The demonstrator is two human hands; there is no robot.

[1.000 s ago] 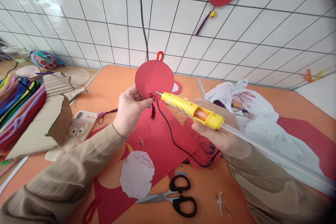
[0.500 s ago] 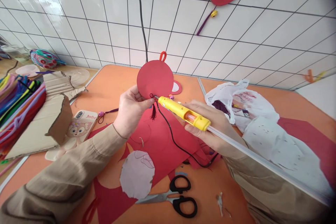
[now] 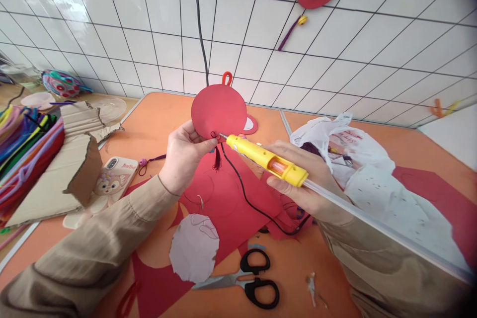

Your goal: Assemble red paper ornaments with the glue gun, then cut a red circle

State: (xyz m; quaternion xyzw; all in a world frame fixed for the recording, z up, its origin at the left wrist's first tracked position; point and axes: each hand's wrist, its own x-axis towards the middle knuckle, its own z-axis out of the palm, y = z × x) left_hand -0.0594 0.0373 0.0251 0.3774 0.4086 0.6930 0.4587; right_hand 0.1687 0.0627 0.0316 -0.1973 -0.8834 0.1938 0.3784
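Note:
My left hand (image 3: 186, 154) pinches the lower left edge of a round red paper disc (image 3: 218, 109), held up above the table. An orange-red loop (image 3: 227, 78) sticks up from the disc's top. A dark red tassel (image 3: 217, 159) with a small cord loop hangs at its bottom edge, close to my left thumb. Wrapped in my right hand (image 3: 301, 179) is a yellow hot glue gun (image 3: 261, 154), a long clear glue stick (image 3: 357, 208) running out of its back. Its metal nozzle points at the tassel's cord; whether it touches cannot be made out.
Black-handled scissors (image 3: 257, 278) and a rough white paper circle (image 3: 196, 248) lie near me on red paper sheets (image 3: 231, 198). At left are a phone (image 3: 115, 181), cardboard (image 3: 48, 184) and colourful pipe cleaners (image 3: 26, 154). A white plastic bag (image 3: 361, 144) rests at right.
The glue gun has drawn back slightly to the right, its nozzle a little away from the disc's edge. The disc has tilted slightly and shifted a little left.

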